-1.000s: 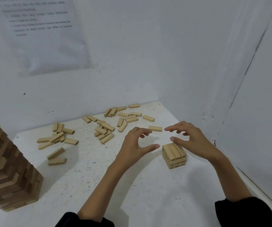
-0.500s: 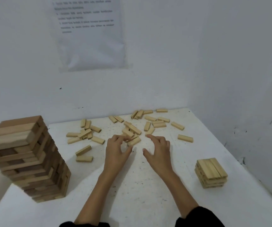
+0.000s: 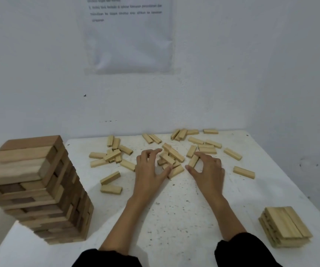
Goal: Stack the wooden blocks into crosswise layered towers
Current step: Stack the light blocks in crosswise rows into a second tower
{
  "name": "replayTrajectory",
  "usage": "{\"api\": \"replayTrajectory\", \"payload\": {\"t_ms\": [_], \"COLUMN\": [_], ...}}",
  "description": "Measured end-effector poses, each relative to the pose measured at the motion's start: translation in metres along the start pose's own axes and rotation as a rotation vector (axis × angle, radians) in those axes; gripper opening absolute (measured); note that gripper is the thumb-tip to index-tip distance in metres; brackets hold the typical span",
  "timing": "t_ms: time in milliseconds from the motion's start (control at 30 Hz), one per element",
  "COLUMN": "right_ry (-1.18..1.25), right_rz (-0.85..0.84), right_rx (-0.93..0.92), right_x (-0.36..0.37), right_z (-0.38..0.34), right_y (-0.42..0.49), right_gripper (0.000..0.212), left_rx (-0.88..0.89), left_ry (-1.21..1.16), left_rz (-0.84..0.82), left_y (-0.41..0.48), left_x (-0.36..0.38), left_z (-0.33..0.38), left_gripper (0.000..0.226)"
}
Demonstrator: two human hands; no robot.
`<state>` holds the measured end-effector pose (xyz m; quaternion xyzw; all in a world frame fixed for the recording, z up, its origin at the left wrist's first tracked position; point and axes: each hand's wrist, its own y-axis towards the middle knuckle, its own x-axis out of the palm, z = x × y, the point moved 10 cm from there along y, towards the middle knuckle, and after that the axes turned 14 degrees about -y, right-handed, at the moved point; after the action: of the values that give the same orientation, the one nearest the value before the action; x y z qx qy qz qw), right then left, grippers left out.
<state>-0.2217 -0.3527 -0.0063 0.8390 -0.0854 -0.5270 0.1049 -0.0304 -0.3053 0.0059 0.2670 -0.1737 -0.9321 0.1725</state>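
Blocks [image 3: 171,154] strewn centrally, left hand [image 3: 149,171] touching, right hand [image 3: 209,170] beside; stack [image 3: 284,224] near edge

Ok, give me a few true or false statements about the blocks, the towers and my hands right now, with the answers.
1. The tall tower stands at the left of the table. True.
2. The short stack sits at the near right. True.
3. Both hands rest on the short stack. False: the left hand and right hand are at the loose blocks farther back.
4. The printed sheet lies on the table. False: the printed sheet hangs on the wall.
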Motion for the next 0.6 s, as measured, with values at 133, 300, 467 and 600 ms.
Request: {"api": "replayTrajectory", "payload": {"t_ms": [133, 300, 467, 600], "right_ry": [0.084, 0.065, 0.062, 0.001], "right_rz": [0.068, 0.080, 0.078, 0.031], "right_rx": [-0.011, -0.040, -0.070, -0.071], "right_x": [-0.010, -0.008, 0.000, 0.007], "right_z": [-0.003, -0.007, -0.019, -0.023], "right_y": [-0.004, -0.001, 0.011, 0.018], "right_gripper": [0.044, 0.035, 0.035, 0.032], "left_rx": [-0.001, -0.009, -0.036, -0.009], "left_ry": [0.102, 0.012, -0.127, -0.121], "left_rz": [-0.015, -0.029, 0.050, 0.091], "left_y": [0.012, 0.017, 0.017, 0.015], "left_x": [0.012, 0.025, 0.013, -0.004], "left_z": [0.000, 0.003, -0.004, 0.000], "left_gripper": [0.065, 0.063, 0.049, 0.048]}}
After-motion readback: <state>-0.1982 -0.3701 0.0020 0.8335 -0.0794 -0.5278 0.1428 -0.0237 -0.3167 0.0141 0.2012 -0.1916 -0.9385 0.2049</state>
